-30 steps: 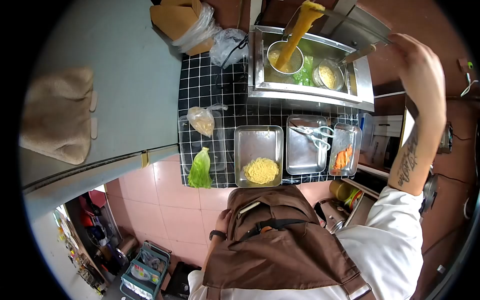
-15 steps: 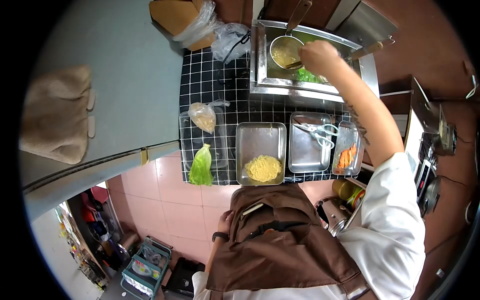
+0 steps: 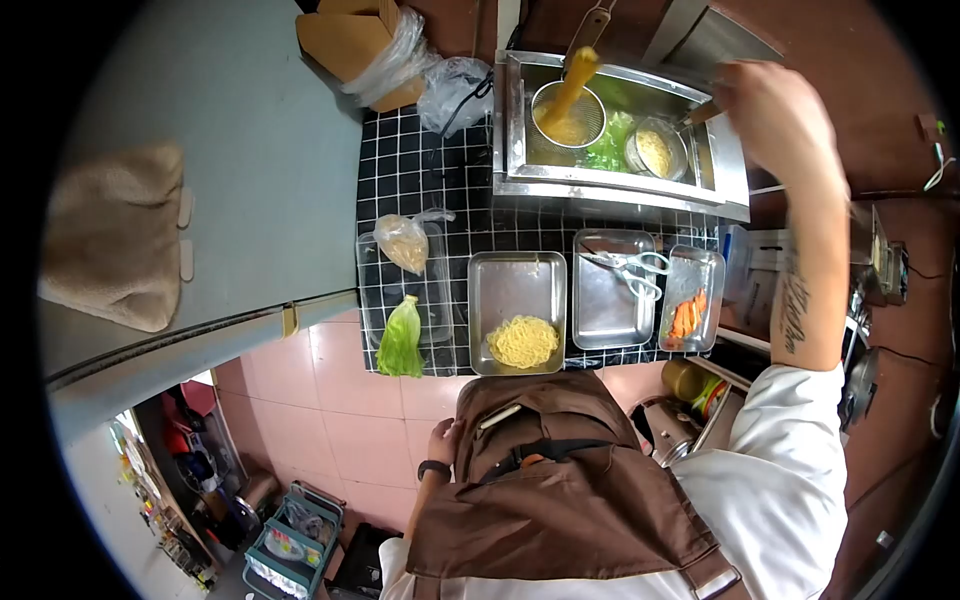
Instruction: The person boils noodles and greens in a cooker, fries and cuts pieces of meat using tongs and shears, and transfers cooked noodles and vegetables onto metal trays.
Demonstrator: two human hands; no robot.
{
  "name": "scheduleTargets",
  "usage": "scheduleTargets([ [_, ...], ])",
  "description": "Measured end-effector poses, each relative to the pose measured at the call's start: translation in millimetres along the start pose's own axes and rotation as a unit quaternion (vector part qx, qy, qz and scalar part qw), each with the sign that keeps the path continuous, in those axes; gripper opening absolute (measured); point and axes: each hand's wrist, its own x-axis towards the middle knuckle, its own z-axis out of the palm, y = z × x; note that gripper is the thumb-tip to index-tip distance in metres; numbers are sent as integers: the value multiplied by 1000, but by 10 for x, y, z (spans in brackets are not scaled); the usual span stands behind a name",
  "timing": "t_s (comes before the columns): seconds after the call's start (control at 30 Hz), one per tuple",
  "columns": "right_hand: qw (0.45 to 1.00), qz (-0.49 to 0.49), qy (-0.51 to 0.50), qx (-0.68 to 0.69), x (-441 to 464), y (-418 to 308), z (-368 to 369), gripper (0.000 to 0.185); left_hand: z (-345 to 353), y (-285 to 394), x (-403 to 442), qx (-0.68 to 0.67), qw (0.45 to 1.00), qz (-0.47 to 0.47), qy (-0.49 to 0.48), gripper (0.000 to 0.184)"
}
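My right hand [image 3: 765, 95] is closed round the wooden handle of a small mesh strainer [image 3: 656, 150] that holds noodles at the right of the metal cooker [image 3: 600, 188]. A second mesh strainer [image 3: 568, 130] sits at the cooker's left, noodles inside. A yellowish wooden utensil [image 3: 576, 82], its exact kind unclear, stands upright in it. Green leaves [image 3: 610, 148] float in the liquid between the strainers. My left hand [image 3: 445, 440] hangs low beside the brown apron [image 3: 560, 510], holding nothing visible, its fingers loosely extended and partly hidden.
On the black tiled counter [image 3: 455, 185] are a tray [image 3: 515, 285] with noodles [image 3: 523, 342], a tray with scissors [image 3: 635, 270], and another with orange strips [image 3: 688, 316]. Lettuce [image 3: 401, 338] and a bagged food portion [image 3: 403, 244] lie left. A cardboard box [image 3: 345, 45] is behind.
My right hand has moved from the left strainer to the right strainer's handle, letting go of the utensil, which now stands in the left strainer. My left hand stays low.
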Motion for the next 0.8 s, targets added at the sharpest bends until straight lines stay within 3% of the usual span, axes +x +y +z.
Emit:
scheduleTargets([
  [0.1,995,-49,-78,-26,222,-204,480,16,-32,19,-81,19,999,15,24,52],
  [0.17,979,-62,-185,-50,392,-432,561,18,5,42,-144,31,999,11,40,51],
  [0.3,956,-136,-257,-34,696,-882,1127,17,3,-57,-177,34,998,-27,42,51],
  [0.4,955,-154,-254,6,739,-931,1178,18,-28,-158,-150,35,998,-22,39,52],
  [0.5,970,-157,-187,4,603,-548,569,19,-9,-144,-86,24,999,1,37,52],
  [0.57,986,-145,-84,-1,409,-183,230,13,-40,42,-93,51,998,2,40,52],
  [0.6,992,-83,-95,20,317,-37,10,14,-47,51,-56,38,999,5,39,51],
  [0.63,998,-46,-7,36,153,-20,-260,13,-47,79,-15,32,999,12,38,51],
  [0.67,999,-40,15,-3,54,28,-457,12,-50,76,17,26,999,18,36,51],
  [0.77,995,0,85,59,-42,186,-360,11,-78,202,52,35,998,28,36,52],
  [0.8,998,13,40,50,0,174,-227,12,-92,244,30,42,998,29,37,52],
])
